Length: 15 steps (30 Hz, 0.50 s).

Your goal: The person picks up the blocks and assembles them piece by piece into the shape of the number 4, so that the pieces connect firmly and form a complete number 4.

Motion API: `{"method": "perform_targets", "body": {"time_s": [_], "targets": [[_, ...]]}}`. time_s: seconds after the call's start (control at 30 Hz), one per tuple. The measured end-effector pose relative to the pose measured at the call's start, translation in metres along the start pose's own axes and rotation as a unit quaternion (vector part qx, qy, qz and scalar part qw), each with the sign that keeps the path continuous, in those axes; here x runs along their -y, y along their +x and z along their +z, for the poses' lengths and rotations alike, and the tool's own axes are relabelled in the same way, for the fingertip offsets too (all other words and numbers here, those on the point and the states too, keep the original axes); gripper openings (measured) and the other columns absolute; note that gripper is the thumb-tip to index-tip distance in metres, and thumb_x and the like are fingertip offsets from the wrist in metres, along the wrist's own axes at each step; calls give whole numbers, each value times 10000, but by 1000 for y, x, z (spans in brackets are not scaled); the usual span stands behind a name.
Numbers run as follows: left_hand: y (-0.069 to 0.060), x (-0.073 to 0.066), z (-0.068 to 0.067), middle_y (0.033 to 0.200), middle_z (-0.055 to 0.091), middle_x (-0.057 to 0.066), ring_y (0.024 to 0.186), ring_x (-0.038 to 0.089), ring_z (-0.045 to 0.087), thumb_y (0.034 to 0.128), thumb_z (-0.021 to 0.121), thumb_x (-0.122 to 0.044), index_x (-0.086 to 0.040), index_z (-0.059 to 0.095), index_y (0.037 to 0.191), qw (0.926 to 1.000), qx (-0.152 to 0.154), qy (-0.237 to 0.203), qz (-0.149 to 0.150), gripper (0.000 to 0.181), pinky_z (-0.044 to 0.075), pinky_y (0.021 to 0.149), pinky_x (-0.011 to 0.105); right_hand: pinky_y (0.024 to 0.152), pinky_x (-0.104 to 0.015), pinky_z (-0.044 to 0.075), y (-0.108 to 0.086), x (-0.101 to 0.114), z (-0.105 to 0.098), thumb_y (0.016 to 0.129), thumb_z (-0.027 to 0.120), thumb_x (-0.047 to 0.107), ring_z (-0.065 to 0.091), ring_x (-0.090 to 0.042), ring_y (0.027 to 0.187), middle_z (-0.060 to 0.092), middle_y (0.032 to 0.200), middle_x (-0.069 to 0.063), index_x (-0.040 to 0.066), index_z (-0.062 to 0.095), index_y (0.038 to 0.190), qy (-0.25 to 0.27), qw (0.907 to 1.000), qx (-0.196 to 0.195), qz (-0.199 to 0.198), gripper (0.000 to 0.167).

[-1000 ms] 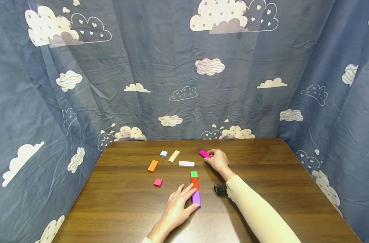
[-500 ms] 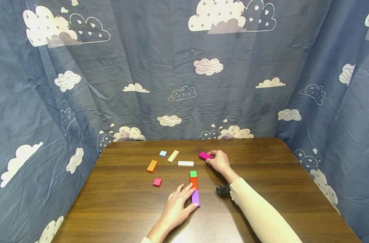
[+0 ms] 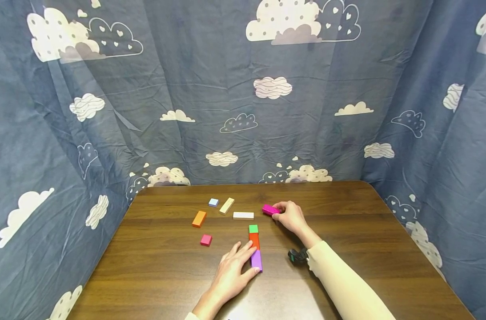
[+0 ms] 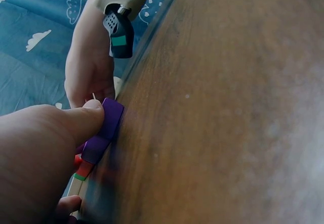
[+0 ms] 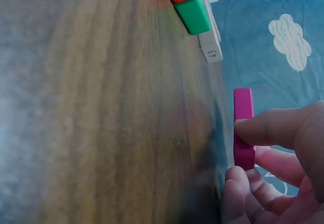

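Purple [image 3: 256, 261], red [image 3: 254, 240] and green [image 3: 253, 229] blocks lie end to end in a row on the table. My left hand [image 3: 231, 273] rests along the row, fingers spread and relaxed, with a fingertip at the red block and the thumb at the purple one. In the left wrist view the thumb touches the purple block [image 4: 110, 120]. Behind and to the right of the row, my right hand [image 3: 292, 218] pinches a magenta block [image 3: 270, 210]. The right wrist view shows the thumb and fingers on the magenta block [image 5: 243, 102].
A white block [image 3: 243, 216] lies just behind the green end. Farther left are a cream block [image 3: 227, 206], a light blue block [image 3: 213, 202], an orange block [image 3: 199, 219] and a pinkish-red block [image 3: 206, 240]. A cloud-patterned curtain [image 3: 194, 89] hangs behind the table [image 3: 154, 275].
My right hand has moved slightly nearer the front edge with the magenta block in its fingers. The left hand keeps its place on the row.
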State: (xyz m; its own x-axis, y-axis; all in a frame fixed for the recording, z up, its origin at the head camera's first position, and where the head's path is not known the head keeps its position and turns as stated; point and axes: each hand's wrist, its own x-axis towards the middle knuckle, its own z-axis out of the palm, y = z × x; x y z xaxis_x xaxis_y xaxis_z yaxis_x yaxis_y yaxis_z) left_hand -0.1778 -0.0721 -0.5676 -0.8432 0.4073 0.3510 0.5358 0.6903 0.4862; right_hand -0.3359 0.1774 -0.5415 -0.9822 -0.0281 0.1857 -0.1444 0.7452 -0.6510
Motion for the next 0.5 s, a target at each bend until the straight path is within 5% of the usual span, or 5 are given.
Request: {"method": "perform_targets", "body": {"time_s": [0.5], "targets": [[0, -1, -1, 1530, 472, -10, 1415, 366, 392, 909, 725, -380, -154, 596, 1416, 10000, 20, -92, 0, 570, 344, 1075, 583, 738, -374, 438, -26, 3, -4, 740, 829, 136, 577, -187, 844, 632, 889, 10, 186, 783, 1012, 20, 9982, 327, -495, 280]]}}
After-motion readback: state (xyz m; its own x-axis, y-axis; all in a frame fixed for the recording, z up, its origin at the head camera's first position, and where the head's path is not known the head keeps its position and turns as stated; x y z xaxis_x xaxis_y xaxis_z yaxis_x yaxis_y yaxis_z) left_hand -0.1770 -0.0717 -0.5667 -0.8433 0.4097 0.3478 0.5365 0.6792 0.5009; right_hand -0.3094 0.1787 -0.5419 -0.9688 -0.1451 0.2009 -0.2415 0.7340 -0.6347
